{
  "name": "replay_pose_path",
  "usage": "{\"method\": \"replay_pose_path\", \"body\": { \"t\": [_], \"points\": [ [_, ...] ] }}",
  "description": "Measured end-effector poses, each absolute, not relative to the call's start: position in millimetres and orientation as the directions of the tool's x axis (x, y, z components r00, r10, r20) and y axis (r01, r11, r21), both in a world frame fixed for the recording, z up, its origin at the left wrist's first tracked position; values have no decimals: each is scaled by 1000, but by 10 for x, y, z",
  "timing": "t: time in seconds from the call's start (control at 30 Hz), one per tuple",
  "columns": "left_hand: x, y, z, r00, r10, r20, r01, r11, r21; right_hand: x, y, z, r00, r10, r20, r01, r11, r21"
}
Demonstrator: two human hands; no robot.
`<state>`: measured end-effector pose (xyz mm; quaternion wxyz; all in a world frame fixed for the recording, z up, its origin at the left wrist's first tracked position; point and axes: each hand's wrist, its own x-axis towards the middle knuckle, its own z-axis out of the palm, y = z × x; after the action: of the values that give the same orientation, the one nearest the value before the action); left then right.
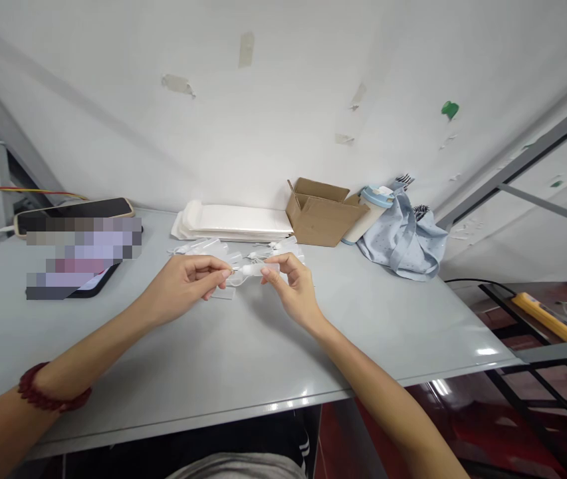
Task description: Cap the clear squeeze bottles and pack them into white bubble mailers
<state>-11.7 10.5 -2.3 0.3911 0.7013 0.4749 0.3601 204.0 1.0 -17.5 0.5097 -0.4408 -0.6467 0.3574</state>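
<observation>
My left hand [186, 283] and my right hand [293, 286] meet above the grey table [213, 359], both pinched on a small white earphone with its thin cable inside a clear plastic bag [252, 271]. My left fingers grip the bag's left end, my right fingers its right end. A red bead bracelet [46, 392] circles my left wrist. Behind my hands lies a loose pile of several more small clear bags and white earphones [223, 249].
A stack of white padded sheets [236, 223] lies by the wall. An open cardboard box [320, 213], a pale cup with a blue lid [370, 209] and a light blue cloth [405, 243] stand at the back right. Two phones [74, 209] lie at the left. A metal rack [537, 332] stands right of the table.
</observation>
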Motion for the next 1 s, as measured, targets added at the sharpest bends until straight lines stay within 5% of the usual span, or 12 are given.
{"method": "replay_pose_path", "body": {
  "t": [1.0],
  "points": [
    [-44, 32, 36, 306, 950, 62, 394, -186, 900, 2056, 33, -230, -207, 932, 298, 190, 337, -922]
  ]
}}
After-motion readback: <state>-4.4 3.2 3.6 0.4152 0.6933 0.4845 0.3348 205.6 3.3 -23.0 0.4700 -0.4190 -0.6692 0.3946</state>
